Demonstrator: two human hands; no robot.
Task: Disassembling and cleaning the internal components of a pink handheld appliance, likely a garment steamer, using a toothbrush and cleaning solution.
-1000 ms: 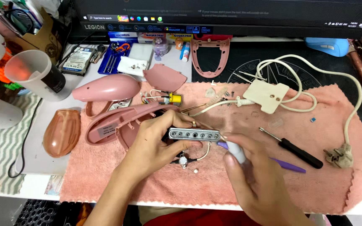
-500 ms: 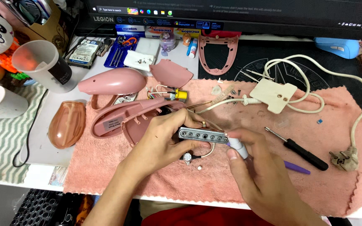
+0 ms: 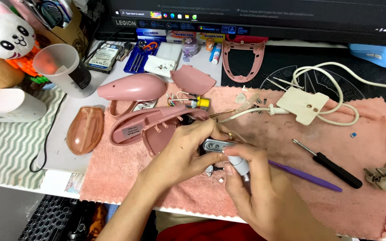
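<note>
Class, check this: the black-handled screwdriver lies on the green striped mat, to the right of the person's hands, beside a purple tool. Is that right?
Not quite. The head view shows the black-handled screwdriver lying on the pink towel, not the green striped mat. It is indeed to the right of the hands, beside the purple tool.

A small grey strip of shiny metal (image 3: 213,145) is gripped by the left hand (image 3: 184,154), and a smooth white plastic tool tip (image 3: 237,166) is pinched by the right hand (image 3: 258,189). Both are held over a pink terry cloth of rough, matt nap (image 3: 126,174). The long pink housing shell (image 3: 153,125) is seen in glossy, smooth plastic. The black-handled screwdriver (image 3: 331,166) shows a matt grip and a bright metal shaft. The white power cable (image 3: 336,114) looks rubbery and dull.
</note>
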